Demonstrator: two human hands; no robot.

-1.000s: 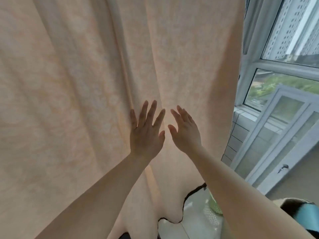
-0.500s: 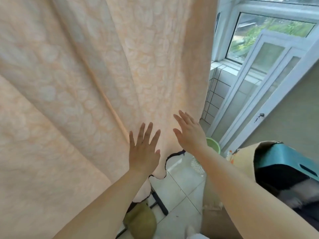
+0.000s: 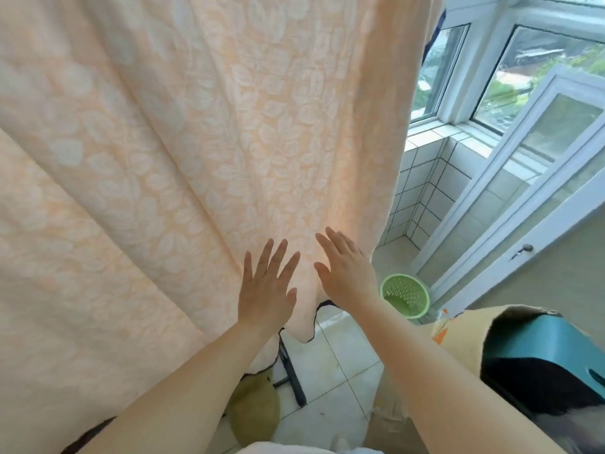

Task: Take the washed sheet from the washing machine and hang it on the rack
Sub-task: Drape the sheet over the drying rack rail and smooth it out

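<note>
Two flat palms, left hand (image 3: pixel 265 290), right hand (image 3: pixel 348 268), sheet (image 3: pixel 196 142)

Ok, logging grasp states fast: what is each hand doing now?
Left hand: open, fingers spread flat on the hanging sheet, holding nothing.
Right hand: open, fingers straight against the sheet, holding nothing.

Bright daylight from the window (image 3: pixel 537 77) backlights the sheet (image 3: pixel 196 142); wide-angle edges bend.

peach sheet (image 3: pixel 203 152) with white leaf pattern, green basket (image 3: pixel 406 298), teal bin (image 3: pixel 537 342)
</note>
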